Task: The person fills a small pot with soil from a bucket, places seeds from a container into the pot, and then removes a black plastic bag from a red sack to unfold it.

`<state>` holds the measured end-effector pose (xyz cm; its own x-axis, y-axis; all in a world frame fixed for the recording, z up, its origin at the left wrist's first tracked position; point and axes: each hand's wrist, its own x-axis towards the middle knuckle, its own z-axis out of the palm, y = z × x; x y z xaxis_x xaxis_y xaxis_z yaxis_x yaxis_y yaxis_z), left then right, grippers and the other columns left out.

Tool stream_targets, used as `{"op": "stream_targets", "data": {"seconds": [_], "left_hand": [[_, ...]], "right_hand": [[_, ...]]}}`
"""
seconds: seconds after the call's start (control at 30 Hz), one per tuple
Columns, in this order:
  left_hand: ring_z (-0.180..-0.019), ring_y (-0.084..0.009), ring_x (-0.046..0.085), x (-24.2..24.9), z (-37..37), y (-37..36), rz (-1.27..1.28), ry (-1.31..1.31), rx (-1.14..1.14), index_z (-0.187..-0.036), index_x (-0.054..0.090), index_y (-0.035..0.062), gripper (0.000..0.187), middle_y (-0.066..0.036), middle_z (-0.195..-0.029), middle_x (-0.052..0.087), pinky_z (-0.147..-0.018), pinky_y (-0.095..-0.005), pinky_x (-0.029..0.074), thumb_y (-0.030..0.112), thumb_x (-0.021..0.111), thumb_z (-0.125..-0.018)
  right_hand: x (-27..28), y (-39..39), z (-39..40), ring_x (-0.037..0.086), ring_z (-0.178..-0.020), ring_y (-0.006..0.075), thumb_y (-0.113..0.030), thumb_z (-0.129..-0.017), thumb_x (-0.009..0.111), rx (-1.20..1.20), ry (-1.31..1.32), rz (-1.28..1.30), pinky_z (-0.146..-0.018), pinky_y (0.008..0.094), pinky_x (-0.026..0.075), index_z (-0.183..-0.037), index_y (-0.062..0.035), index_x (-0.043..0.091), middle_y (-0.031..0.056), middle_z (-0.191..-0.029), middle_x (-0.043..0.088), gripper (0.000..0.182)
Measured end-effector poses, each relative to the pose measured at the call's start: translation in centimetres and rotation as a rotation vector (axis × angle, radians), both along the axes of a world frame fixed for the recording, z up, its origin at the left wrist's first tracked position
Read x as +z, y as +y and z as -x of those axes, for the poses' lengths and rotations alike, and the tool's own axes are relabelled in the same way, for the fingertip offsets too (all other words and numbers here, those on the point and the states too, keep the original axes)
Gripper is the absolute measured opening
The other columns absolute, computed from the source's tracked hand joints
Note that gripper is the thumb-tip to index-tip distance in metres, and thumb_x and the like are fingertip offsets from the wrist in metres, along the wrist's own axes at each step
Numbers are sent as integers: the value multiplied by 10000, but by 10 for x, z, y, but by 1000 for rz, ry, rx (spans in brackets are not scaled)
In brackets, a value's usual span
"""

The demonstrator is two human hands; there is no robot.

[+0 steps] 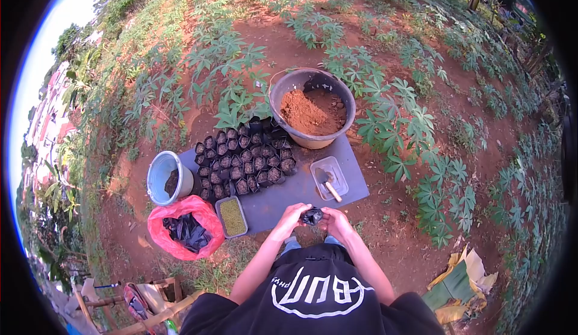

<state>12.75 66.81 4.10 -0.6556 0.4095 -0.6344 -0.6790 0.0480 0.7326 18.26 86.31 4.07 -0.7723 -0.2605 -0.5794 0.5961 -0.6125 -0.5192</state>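
Note:
My left hand (pixel 292 217) and my right hand (pixel 336 222) hold a small black plastic planting bag (pixel 312 217) between them, just in front of my body at the table's near edge. The fingers of both hands are closed on its sides; its inside is too dark to make out. Beyond my right hand, a trowel (pixel 330 188) with a pale handle leans in a clear plastic tub (pixel 342 177). Many filled black planting bags (pixel 242 184) stand packed together on the left half of the grey table (pixel 288 207).
A large bucket (pixel 313 140) of reddish soil stands at the table's far side. To the left are a light-blue bucket (pixel 158 181) with dark soil, a red plastic bag (pixel 158 229) holding black bags, and a tub of greenish grains (pixel 232 217). Leafy plants (pixel 391 124) surround the table.

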Motion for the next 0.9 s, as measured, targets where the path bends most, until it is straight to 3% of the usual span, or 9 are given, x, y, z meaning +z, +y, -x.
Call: {"op": "stream_targets", "data": {"seconds": [0.1,0.2,0.4,0.5,0.9], "left_hand": [[-926,-122,651,13,-4,4,-92,97,114,-1155,671,67,311,-38,-999,663,-682,-268,528,308,675,-958],[-926,-150,665,11,-8,4,43,319,71,-1181,651,30,343,-64,-1035,661,-720,-292,559,244,729,-926],[-871,-155,680,5,-8,4,10,276,59,-1183,650,17,357,-90,-1046,666,-724,-289,598,148,781,-877],[-921,-151,676,7,-6,5,36,258,12,-1195,623,-2,348,-94,-1096,652,-777,-290,596,128,758,-901],[-916,-162,681,11,-1,6,37,281,6,-1200,618,10,346,-95,-1105,649,-775,-313,609,138,752,-908]], "right_hand": [[-1,5,4,576,-761,60,-263,-1011,605,19,44,-213,-619,226,393,-1018,-143,641,-27,-878,654,126],[-3,6,3,587,-732,41,-262,-1003,633,-47,65,-198,-595,218,387,-1013,-153,644,-41,-863,662,110],[-8,9,4,596,-686,39,-238,-991,649,-68,50,-173,-563,207,394,-1004,-161,641,-53,-838,656,79],[-9,9,5,600,-683,40,-227,-997,636,-75,46,-180,-554,200,381,-1010,-157,640,-51,-830,650,71],[0,8,8,626,-715,44,-248,-1003,623,-62,51,-216,-564,196,390,-1020,-171,621,-50,-836,646,79]]}}
